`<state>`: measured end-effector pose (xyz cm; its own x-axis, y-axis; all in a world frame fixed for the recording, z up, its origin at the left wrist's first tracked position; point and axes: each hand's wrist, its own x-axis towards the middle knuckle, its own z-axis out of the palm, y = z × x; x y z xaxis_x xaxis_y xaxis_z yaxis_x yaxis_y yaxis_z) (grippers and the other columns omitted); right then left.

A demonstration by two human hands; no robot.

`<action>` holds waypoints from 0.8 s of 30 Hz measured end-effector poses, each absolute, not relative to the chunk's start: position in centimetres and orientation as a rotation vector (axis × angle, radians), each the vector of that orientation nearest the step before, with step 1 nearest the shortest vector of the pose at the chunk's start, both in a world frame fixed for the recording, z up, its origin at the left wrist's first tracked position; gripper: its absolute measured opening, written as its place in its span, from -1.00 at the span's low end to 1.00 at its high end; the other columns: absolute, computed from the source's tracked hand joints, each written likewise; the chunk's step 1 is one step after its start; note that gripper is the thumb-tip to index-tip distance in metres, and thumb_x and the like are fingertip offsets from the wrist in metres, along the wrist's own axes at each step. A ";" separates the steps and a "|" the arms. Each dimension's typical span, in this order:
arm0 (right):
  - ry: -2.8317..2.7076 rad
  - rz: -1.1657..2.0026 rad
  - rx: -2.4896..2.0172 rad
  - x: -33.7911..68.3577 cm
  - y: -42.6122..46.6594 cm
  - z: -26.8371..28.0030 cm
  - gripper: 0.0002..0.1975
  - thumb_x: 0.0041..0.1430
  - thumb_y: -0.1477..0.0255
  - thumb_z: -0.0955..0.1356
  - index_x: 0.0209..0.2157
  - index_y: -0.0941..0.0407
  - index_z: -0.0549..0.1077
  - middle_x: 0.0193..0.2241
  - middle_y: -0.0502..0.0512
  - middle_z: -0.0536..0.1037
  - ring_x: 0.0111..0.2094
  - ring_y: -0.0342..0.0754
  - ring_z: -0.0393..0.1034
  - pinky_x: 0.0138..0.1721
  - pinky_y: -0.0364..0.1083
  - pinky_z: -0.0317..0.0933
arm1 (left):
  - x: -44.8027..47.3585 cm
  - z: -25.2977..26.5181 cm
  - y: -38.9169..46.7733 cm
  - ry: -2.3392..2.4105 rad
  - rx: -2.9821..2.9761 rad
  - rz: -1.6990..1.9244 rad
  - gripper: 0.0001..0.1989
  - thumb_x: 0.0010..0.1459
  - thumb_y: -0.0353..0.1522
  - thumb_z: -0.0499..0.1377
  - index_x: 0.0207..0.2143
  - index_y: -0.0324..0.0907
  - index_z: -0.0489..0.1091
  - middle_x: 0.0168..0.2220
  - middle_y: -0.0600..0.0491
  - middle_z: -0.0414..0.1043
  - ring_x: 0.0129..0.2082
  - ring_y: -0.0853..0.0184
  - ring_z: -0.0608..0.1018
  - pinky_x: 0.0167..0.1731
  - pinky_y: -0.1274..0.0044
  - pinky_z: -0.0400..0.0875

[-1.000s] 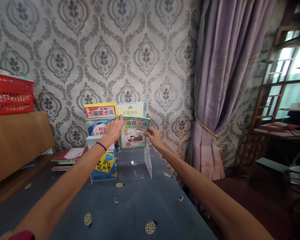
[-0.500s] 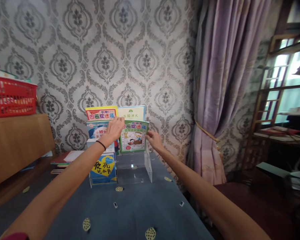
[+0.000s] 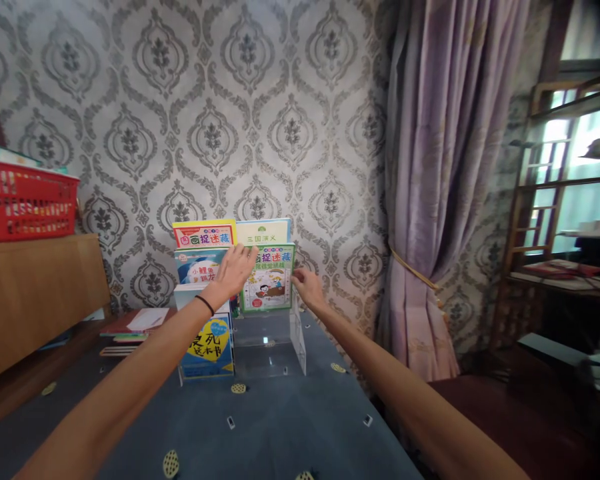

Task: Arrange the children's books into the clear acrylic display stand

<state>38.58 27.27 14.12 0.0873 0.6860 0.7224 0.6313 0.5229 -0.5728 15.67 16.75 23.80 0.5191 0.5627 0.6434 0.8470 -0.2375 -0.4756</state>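
Note:
A green-bordered picture book point(image 3: 269, 290) stands upright in the right column of a clear tiered book stand point(image 3: 298, 337). My left hand point(image 3: 234, 272) lies over its upper left part, fingers apart on the cover; the thumb is hidden. At the book's right edge, the fingers of my right hand point(image 3: 307, 287) are pinched closed on it. Behind it rises a pale book point(image 3: 263, 231). The left column holds a yellow-and-red book point(image 3: 204, 235), a blue book point(image 3: 195, 267) partly covered by my left hand, and a blue-and-yellow book point(image 3: 215, 343) in front.
A dark blue cloth with yellow prints covers the table point(image 3: 270, 440). Left of the stand lies a pile of books point(image 3: 130, 333) with a white sheet on top. A red basket point(image 3: 27, 200) sits on a wooden cabinet point(image 3: 40, 293). Right stands a tied purple curtain point(image 3: 425, 200).
My left hand has slid a little down and right, from the green book's top left corner onto its cover. The right hand stays at the right edge. The view has tilted up slightly.

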 end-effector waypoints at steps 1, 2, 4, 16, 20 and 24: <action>-1.589 0.059 -1.157 38.6 27.4 14.0 -0.80 0.05 0.47 0.34 -0.27 0.09 0.56 -0.38 0.11 0.63 -0.32 0.06 0.51 -0.24 -0.03 0.33 | 15.6 23.3 16.8 -1.131 -1.932 -0.409 -0.58 0.19 -0.66 -0.03 0.06 -0.25 0.28 -0.09 -0.18 0.45 -0.03 0.08 0.40 -0.06 0.30 0.24; -1.584 0.059 -1.160 38.6 27.4 13.8 -0.80 0.05 0.47 0.34 -0.26 0.09 0.56 -0.39 0.11 0.63 -0.33 0.06 0.51 -0.24 -0.02 0.33 | 15.6 22.8 16.7 -1.104 -1.932 -0.377 -0.60 0.17 -0.66 -0.02 0.02 -0.24 0.30 -0.10 -0.16 0.45 -0.04 0.09 0.40 -0.08 0.31 0.24; -1.575 0.059 -1.160 38.6 27.5 13.6 -0.80 0.05 0.47 0.34 -0.27 0.09 0.56 -0.40 0.10 0.62 -0.33 0.06 0.51 -0.23 -0.01 0.34 | 15.5 21.7 16.7 -1.052 -1.933 -0.308 -0.64 0.14 -0.67 0.00 -0.06 -0.23 0.33 -0.11 -0.15 0.44 -0.05 0.10 0.41 -0.10 0.32 0.24; -1.543 0.049 -1.117 38.5 27.2 13.2 -0.89 0.07 0.44 0.31 -0.33 0.08 0.46 -0.38 0.08 0.58 -0.34 0.03 0.49 -0.24 -0.02 0.34 | 15.4 18.9 17.1 -1.007 -1.992 -0.186 -0.71 0.15 -0.59 0.15 -0.07 -0.24 0.34 -0.09 -0.17 0.42 -0.05 0.09 0.41 -0.05 0.29 0.21; -1.548 0.027 -1.115 38.6 26.7 13.2 -0.87 0.09 0.42 0.30 -0.31 0.06 0.46 -0.41 0.06 0.57 -0.35 0.02 0.46 -0.25 -0.03 0.32 | 15.2 18.5 17.2 -1.008 -2.025 -0.170 -0.64 0.12 -0.58 0.17 -0.02 -0.25 0.34 -0.02 -0.20 0.40 0.01 0.08 0.40 -0.01 0.28 0.21; -1.614 0.034 -1.131 38.5 26.3 13.1 -0.89 0.09 0.40 0.31 -0.40 0.07 0.49 -0.44 0.07 0.58 -0.37 0.03 0.45 -0.27 -0.04 0.29 | 15.1 18.0 17.6 -1.017 -2.084 -0.173 -0.60 0.13 -0.58 0.16 0.04 -0.25 0.35 0.02 -0.23 0.41 0.09 0.04 0.38 0.04 0.25 0.20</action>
<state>38.46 26.32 13.10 0.0675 0.6687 0.7404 0.6371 0.5422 -0.5478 15.07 17.61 18.05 0.6683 0.6063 0.4310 0.7148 -0.3630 -0.5978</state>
